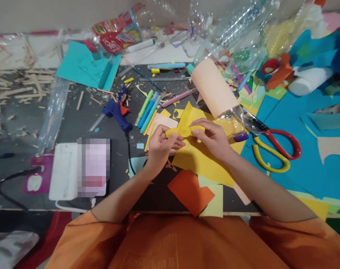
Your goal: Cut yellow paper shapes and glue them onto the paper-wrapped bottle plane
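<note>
Both hands hold a yellow paper cutout (184,131) with a round centre and petal-like blades, one of them pointing up. My left hand (161,147) pinches its left blade between thumb and fingers. On the other side, my right hand (213,139) grips the right blade with thumb and fingertips. Under the hands lies a yellow paper sheet (215,164) with a faint round outline drawn on it. Just beyond my right hand, a plastic bottle wrapped in peach paper (215,87) lies on its side, its purple cap (240,136) towards me.
Scissors (282,149) with red and yellow handles lie right of the bottle, near blue paper sheets (296,175). Left of my hands are several markers (147,112) and a blue glue gun (116,114) with its cord. A phone (98,168) and white power bank (64,172) lie front left.
</note>
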`<control>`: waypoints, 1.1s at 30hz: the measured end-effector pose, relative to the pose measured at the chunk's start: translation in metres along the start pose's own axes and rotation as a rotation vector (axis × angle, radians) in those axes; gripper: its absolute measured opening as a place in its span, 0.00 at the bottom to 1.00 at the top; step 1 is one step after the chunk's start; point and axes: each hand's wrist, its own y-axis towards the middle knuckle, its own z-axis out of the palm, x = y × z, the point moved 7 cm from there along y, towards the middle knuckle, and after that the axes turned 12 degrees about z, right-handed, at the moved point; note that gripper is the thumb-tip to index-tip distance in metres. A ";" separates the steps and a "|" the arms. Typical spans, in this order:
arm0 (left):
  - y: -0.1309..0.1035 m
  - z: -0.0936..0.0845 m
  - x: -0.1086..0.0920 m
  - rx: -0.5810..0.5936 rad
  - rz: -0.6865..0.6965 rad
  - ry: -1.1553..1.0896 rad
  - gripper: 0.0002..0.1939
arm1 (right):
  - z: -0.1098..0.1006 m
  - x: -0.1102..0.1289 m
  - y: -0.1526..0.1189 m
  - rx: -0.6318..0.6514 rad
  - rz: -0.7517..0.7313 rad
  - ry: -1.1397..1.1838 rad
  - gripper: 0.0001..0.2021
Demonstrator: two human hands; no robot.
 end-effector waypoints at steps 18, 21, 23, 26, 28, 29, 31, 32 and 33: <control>0.009 -0.015 -0.002 -0.102 0.113 -0.015 0.17 | -0.081 0.008 0.017 -0.261 0.399 -0.481 0.34; 0.009 -0.017 -0.002 -0.140 0.131 -0.022 0.18 | -0.079 0.011 0.012 -0.270 0.408 0.029 0.25; 0.010 -0.020 -0.003 -0.173 0.165 -0.035 0.18 | -0.063 0.008 0.010 -0.140 0.446 0.323 0.27; 0.011 -0.026 -0.008 -0.250 0.232 -0.060 0.18 | -0.028 -0.002 0.003 0.105 0.553 0.533 0.26; 0.010 -0.031 -0.012 -0.302 0.282 -0.077 0.18 | -0.016 -0.012 -0.001 0.090 0.578 0.614 0.25; 0.009 -0.032 -0.014 -0.321 0.302 -0.083 0.18 | -0.012 -0.017 -0.002 0.056 0.580 0.639 0.25; 0.008 -0.033 -0.015 -0.326 0.324 -0.087 0.17 | -0.010 -0.025 -0.003 -0.017 0.556 0.646 0.27; 0.007 -0.032 -0.016 -0.316 0.328 -0.081 0.17 | -0.010 -0.028 -0.002 -0.036 0.540 0.636 0.29; 0.007 -0.031 -0.015 -0.297 0.330 -0.069 0.16 | -0.009 -0.030 -0.002 -0.038 0.523 0.623 0.31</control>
